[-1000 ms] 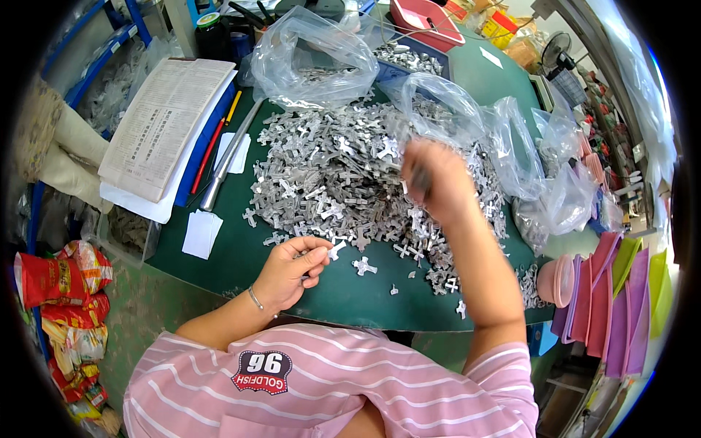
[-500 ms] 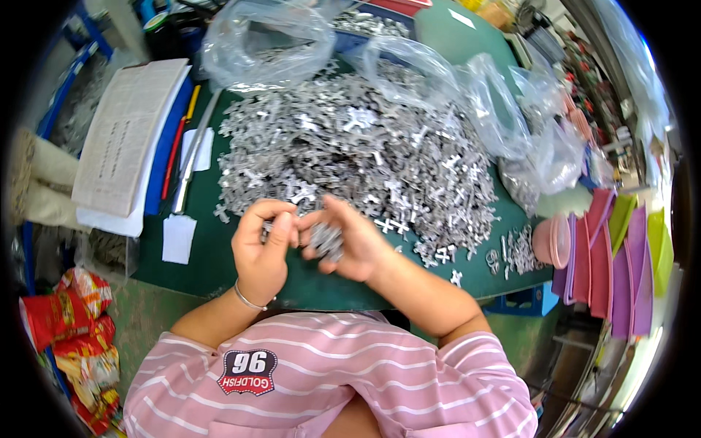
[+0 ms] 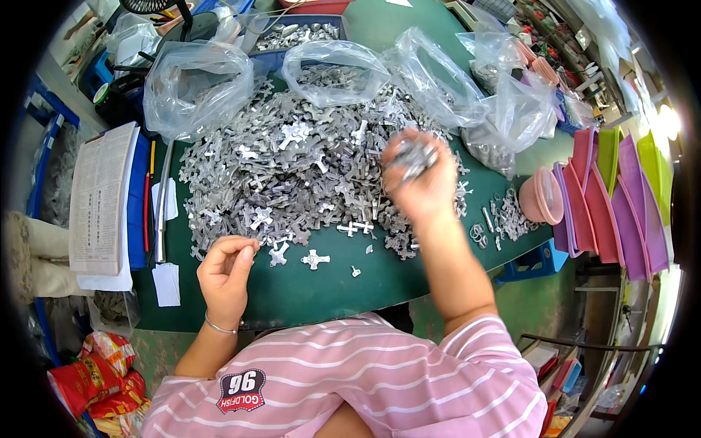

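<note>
A broad heap of silver metal cross pieces (image 3: pixel 285 179) covers the middle of the green table (image 3: pixel 292 296). My right hand (image 3: pixel 431 182) is over the heap's right side, its fingers curled around a clump of these metal cross pieces (image 3: pixel 415 158). At the heap's lower left edge is my left hand (image 3: pixel 225 277), thumb and fingers pinched together. Whatever may be in that pinch is too small to make out. Near it, a single cross piece (image 3: pixel 315 259) lies flat in front of the heap, and a small metal bit (image 3: pixel 355 271) sits further right.
Clear plastic bags (image 3: pixel 197 91) line the heap's far side, before a blue bin (image 3: pixel 274 57) of metal parts. Left are a newspaper (image 3: pixel 106 197), a pen and a long metal strip (image 3: pixel 162 212). A pink cup (image 3: pixel 542 197) and coloured trays (image 3: pixel 610 197) stand right.
My hands have moved apart. The right one has gone up and right over the heap with its clump of cross pieces; the left has shifted left and down. The view has also shifted.
</note>
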Demonstrator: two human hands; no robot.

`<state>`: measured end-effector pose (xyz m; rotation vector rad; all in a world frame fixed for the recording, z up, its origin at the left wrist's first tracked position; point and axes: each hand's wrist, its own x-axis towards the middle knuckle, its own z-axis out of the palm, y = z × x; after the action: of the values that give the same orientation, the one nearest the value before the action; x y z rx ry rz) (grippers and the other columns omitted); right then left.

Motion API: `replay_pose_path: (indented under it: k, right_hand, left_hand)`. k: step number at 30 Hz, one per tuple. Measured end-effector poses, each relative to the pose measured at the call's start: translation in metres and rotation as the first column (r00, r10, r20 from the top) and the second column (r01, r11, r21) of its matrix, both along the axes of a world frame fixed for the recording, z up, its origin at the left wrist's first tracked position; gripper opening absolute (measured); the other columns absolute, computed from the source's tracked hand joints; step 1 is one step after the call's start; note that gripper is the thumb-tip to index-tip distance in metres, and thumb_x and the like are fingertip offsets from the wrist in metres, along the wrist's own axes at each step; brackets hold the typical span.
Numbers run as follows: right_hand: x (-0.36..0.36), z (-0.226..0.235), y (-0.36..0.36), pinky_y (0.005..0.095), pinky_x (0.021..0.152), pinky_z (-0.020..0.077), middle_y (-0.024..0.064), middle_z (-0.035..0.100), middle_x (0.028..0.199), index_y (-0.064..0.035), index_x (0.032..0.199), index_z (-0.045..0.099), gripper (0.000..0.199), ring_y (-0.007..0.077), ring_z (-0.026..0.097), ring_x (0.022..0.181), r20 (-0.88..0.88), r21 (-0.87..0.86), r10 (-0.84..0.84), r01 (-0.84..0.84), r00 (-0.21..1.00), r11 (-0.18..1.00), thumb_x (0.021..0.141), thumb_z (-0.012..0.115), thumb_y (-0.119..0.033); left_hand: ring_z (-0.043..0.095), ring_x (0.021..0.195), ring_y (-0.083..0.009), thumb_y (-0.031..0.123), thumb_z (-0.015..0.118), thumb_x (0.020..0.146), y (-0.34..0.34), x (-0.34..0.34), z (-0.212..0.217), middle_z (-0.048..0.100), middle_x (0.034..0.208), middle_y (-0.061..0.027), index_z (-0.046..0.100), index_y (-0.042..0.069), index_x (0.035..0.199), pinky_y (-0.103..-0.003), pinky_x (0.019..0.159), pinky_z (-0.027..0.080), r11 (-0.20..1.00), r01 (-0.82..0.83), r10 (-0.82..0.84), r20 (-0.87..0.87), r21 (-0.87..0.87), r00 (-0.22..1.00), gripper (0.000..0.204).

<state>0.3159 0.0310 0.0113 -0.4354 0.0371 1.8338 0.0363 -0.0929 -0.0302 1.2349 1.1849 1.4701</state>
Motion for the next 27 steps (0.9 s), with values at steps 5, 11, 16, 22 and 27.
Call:
replay_pose_path:
  k: [5,11,16,22,27]
  right_hand:
    - [0.076,0.017,0.125,0.0346,0.059,0.0474,0.0081,0.059,0.081,-0.0043,0.093,0.058,0.02,0.0212,0.057,0.072,0.634,0.412,-0.577,0.407,0.515,0.815,0.085,0.051,-0.022]
    - [0.081,0.004,0.106,0.0299,0.085,0.0426,0.0079,0.063,0.107,-0.0093,0.11,0.063,0.028,0.0204,0.058,0.097,0.754,0.568,-0.587,-0.156,-0.295,0.808,0.084,0.057,-0.019]
    - [-0.016,-0.028,-0.026,0.0343,0.075,0.0441,0.0095,0.064,0.086,-0.0034,0.085,0.064,0.01,0.0247,0.06,0.08,0.686,0.381,-0.708,-0.748,-0.165,0.544,0.077,0.063,-0.009]
    - [-0.055,-0.068,-0.095,0.0378,0.073,0.037,0.0051,0.055,0.082,-0.0071,0.081,0.063,0.013,0.025,0.052,0.083,0.622,0.2,-0.739,-0.861,-0.258,0.469,0.07,0.069,-0.01]
    - [-0.058,-0.072,-0.1,0.0388,0.072,0.0368,0.005,0.054,0.08,-0.0069,0.078,0.062,0.015,0.025,0.051,0.08,0.573,0.164,-0.736,-0.83,-0.361,0.534,0.068,0.071,-0.011]
  left_hand:
    - [0.056,0.083,-0.0104,0.001,0.056,0.087,-0.008,-0.008,-0.003,0.06,0.092,-0.0058,0.06,-0.003,0.093,-0.022,0.073,0.044,0.998,-0.052,0.049,-0.077,-0.032,0.996,0.009]
    - [0.047,0.074,-0.0134,0.002,0.065,0.076,-0.011,-0.026,-0.004,0.052,0.099,-0.0065,0.059,0.001,0.102,-0.023,0.07,0.041,0.986,-0.168,0.138,-0.672,0.021,0.728,0.026]
    - [0.052,0.088,-0.0242,0.003,0.071,0.069,-0.02,-0.043,-0.023,0.048,0.106,-0.0134,0.053,0.0,0.109,-0.032,0.074,0.045,0.984,-0.171,0.134,-0.856,0.054,0.499,0.043]
    - [0.052,0.082,-0.022,-0.004,0.068,0.07,-0.024,-0.017,-0.033,0.044,0.1,-0.0121,0.057,0.002,0.096,-0.028,0.068,0.048,0.99,-0.137,0.109,-0.83,0.04,0.547,0.029]
    - [0.055,0.082,-0.0202,-0.008,0.066,0.071,-0.033,-0.01,-0.037,0.046,0.099,-0.0118,0.059,0.0,0.092,-0.025,0.066,0.051,0.997,-0.047,0.081,-0.76,0.067,0.645,0.023]
